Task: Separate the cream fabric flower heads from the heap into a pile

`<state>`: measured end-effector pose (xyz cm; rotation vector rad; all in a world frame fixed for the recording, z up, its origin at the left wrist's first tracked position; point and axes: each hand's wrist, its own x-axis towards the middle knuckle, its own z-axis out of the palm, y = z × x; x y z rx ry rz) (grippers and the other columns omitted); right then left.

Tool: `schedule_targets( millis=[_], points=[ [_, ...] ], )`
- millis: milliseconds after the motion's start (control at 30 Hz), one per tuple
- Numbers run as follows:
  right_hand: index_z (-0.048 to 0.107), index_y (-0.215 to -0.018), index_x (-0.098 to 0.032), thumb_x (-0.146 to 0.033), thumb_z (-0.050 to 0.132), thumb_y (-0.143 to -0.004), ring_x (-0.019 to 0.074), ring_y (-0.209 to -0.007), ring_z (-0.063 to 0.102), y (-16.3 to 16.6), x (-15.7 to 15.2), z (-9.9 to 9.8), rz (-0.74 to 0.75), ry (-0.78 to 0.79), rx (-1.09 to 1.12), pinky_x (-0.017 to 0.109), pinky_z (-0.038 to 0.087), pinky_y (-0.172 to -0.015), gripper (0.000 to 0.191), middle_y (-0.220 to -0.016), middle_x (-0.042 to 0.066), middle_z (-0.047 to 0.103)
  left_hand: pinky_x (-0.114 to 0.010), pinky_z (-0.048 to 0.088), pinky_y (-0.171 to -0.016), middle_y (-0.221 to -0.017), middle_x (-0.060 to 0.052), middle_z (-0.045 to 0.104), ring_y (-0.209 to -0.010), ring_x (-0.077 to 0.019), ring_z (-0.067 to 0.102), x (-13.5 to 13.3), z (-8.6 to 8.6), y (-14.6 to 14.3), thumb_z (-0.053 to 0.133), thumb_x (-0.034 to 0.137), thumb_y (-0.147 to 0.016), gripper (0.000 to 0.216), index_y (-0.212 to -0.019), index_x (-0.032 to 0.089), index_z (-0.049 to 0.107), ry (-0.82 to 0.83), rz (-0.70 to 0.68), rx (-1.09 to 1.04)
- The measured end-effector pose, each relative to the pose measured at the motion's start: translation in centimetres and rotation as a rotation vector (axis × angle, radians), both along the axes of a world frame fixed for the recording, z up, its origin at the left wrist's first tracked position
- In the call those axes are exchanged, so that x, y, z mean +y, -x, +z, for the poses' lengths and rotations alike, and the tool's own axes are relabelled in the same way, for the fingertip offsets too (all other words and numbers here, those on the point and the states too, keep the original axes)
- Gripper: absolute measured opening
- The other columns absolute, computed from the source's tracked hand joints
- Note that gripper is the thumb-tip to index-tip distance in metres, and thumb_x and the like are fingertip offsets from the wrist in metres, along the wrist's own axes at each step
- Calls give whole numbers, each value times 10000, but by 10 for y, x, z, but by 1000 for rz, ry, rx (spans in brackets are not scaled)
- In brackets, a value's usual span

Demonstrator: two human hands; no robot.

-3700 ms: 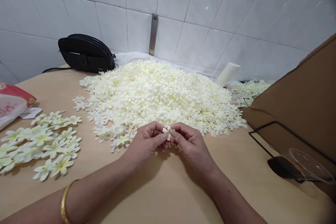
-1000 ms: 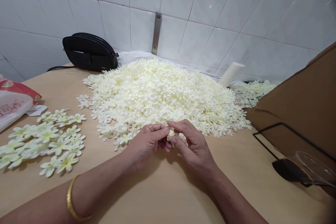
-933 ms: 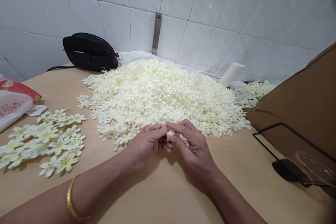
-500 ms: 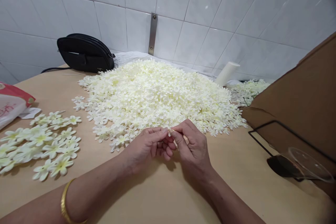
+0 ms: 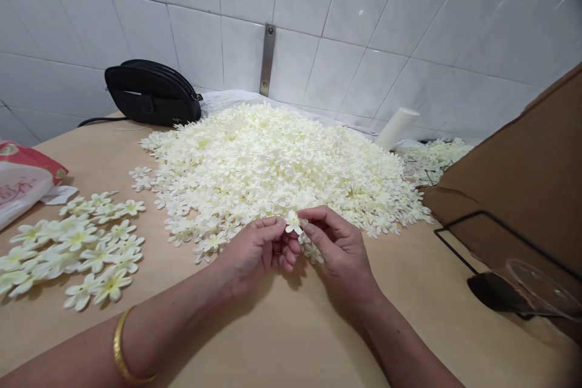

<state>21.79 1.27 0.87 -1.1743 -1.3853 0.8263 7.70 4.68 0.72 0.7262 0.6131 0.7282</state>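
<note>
One flower (image 5: 293,222), pinched in the right hand (image 5: 341,245) on the pile's (image 5: 282,163) near side, may tear if the left hand (image 5: 254,251), grip unclear, pulls.

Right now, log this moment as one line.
right hand: holding white flower; left hand: close beside it; flower pile: beyond both hands

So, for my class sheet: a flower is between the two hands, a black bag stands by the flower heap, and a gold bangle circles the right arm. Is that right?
Not quite: in the head view, the gold bangle circles the left arm, not the right. The flower between the left hand and right hand, and the black bag by the flower heap, are correct.
</note>
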Motion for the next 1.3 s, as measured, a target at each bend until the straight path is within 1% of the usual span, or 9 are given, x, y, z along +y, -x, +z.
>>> schedule_targets(
  millis=[200,400,500,600,800,967,1133,1200,1300],
  points=[
    [577,-801,-184,-248,571,-759,115,-640,533,1,1,-2,-76,14,15,230,433,-580,77,-707,-2,579,-199,382,-489,-571,-18,576,-488,-85,509,0,2,1,573,135,-716,65,-682,134,518,7,53,18],
    [612,-747,-193,-204,532,-776,131,-716,545,1,2,-6,-89,-77,-98,265,426,-669,86,-745,5,584,-184,378,-484,-541,-7,564,-472,-74,495,1,3,2,582,107,-695,78,-667,133,513,19,36,-13],
    [613,-795,-191,-212,502,-800,133,-736,546,2,1,-4,-51,-96,-136,269,424,-676,113,-784,16,580,-185,384,-492,-554,-11,574,-484,-76,503,2,2,3,598,117,-690,74,-670,131,528,-22,74,-1],
    [570,-882,-178,-259,486,-814,129,-677,545,5,0,-2,32,-62,-148,261,428,-622,135,-737,15,580,-184,382,-499,-556,-6,575,-484,-70,498,2,0,3,622,152,-691,98,-647,129,538,-96,92,18],
    [531,-816,-175,-288,518,-793,113,-615,512,6,0,0,-19,-29,-269,239,409,-575,117,-658,-11,542,-185,364,-497,-502,16,545,-458,-61,467,0,2,3,641,179,-676,110,-615,132,563,-158,91,83],
    [549,-797,-172,-312,501,-810,120,-636,532,4,0,3,114,69,-72,244,422,-593,149,-676,1,569,-203,365,-507,-541,0,570,-490,-80,493,3,1,6,654,209,-669,118,-627,134,572,-238,79,163],
    [541,-814,-174,-326,498,-809,122,-654,536,2,1,3,189,163,88,249,428,-605,158,-689,2,566,-196,351,-461,-515,-4,568,-430,-68,464,3,0,5,656,217,-667,158,-598,128,546,-193,79,149],
    [525,-839,-186,-308,527,-791,114,-661,530,2,1,0,182,156,113,239,425,-601,132,-707,-7,552,-181,345,-449,-504,-1,564,-415,-56,457,3,0,5,653,203,-667,149,-600,122,547,-142,66,114],
    [503,-947,-222,-255,561,-769,96,-655,507,2,0,-3,99,48,54,221,420,-591,190,-732,-25,518,-167,342,-437,-497,-5,564,-413,-52,465,3,1,5,640,172,-669,126,-601,114,551,-58,39,52]
  ],
)
